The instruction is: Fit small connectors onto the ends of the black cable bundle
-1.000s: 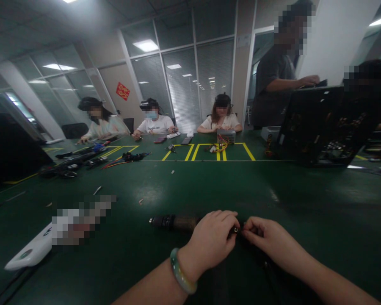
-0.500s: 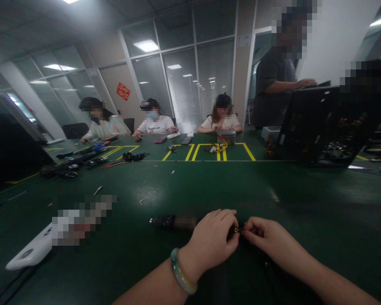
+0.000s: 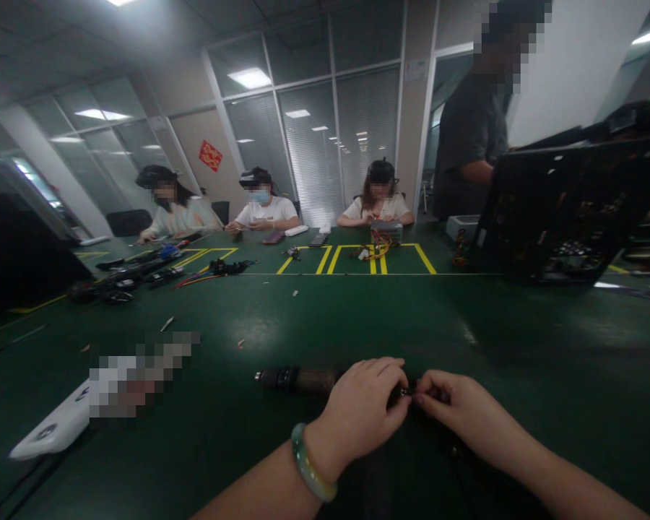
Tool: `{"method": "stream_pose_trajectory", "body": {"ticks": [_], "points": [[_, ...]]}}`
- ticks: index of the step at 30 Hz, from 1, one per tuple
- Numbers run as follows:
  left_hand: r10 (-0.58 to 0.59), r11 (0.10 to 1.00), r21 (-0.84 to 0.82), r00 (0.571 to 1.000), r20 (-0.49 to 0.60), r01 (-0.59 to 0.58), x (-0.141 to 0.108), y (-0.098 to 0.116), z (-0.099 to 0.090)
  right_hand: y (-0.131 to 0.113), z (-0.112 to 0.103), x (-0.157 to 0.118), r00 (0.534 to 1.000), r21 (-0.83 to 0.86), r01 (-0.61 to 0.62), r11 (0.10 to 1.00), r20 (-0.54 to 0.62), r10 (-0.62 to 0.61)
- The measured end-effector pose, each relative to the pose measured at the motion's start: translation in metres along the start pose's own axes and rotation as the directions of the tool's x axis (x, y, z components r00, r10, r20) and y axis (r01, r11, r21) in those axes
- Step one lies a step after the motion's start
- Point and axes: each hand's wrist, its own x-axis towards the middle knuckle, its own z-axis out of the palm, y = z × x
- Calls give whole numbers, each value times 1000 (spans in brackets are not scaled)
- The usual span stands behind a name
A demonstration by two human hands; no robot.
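My left hand (image 3: 365, 397), with a green bangle (image 3: 310, 466) on its wrist, rests over a dark cylindrical tool (image 3: 308, 380) lying on the table. The tool has a ringed black nose and a metal tip pointing left; its right part is hidden under my fingers. Left thumb and forefinger pinch a small shiny metal piece (image 3: 404, 392). Close by on the right, my right hand (image 3: 455, 401) is closed in a pinch, its fingertips almost touching the left ones. Whatever it grips is too small and dark to name.
A white power strip (image 3: 59, 430), partly pixelated, lies at left on the green table (image 3: 222, 448). Bundled cables (image 3: 135, 278) sit beyond it. A black computer case (image 3: 568, 209) stands at right. Several people work across the table, near a power supply with wires (image 3: 387, 232).
My hands stay nearly in place, with only a slight shift at the fingertips. Across the table, the standing person's hand has left the top of the case, and the masked person's hands have drawn together.
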Motion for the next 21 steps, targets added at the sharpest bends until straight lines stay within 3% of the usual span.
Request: {"method": "stream_pose_trajectory", "body": {"ticks": [21], "points": [[15, 1000, 10, 1000, 8, -16, 1, -3, 4, 2, 0, 0, 1000, 26, 3, 1000, -1, -3]]}}
